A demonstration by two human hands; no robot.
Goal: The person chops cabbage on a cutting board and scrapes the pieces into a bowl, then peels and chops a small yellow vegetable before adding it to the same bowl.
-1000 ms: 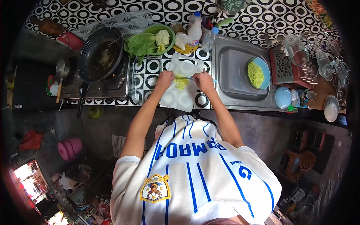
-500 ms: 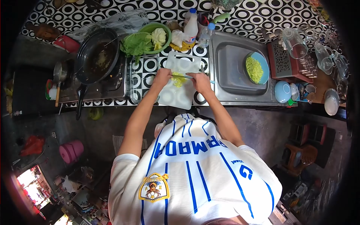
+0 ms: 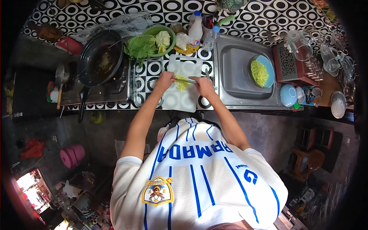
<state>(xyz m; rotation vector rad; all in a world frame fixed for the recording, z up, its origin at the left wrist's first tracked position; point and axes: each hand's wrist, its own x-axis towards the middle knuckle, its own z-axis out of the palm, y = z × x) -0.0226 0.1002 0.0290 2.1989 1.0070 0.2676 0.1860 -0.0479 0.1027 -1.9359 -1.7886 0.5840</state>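
Note:
A knife [image 3: 185, 80] lies crosswise over a translucent white cutting board [image 3: 180, 101]. My right hand [image 3: 205, 86] is closed round its light blue handle, which sticks out to the right. At the blade's other end, my left hand [image 3: 165, 80] is closed, its fingers pinching the tip. Finely chopped pale green vegetable [image 3: 181, 85] sits in a small heap under and beside the blade, between both hands.
Left stand a glass dish [image 3: 137, 100], a black wok [image 3: 100, 57] on the stove and a green basin [image 3: 171, 33] of leafy greens and cauliflower. Bottles [image 3: 196, 32] stand behind. The sink [image 3: 245, 100] at right holds a blue bowl [image 3: 271, 71] of chopped greens.
Both hands and the knife have shifted very slightly, with the blade still over the chopped heap. The rest of the counter looks the same.

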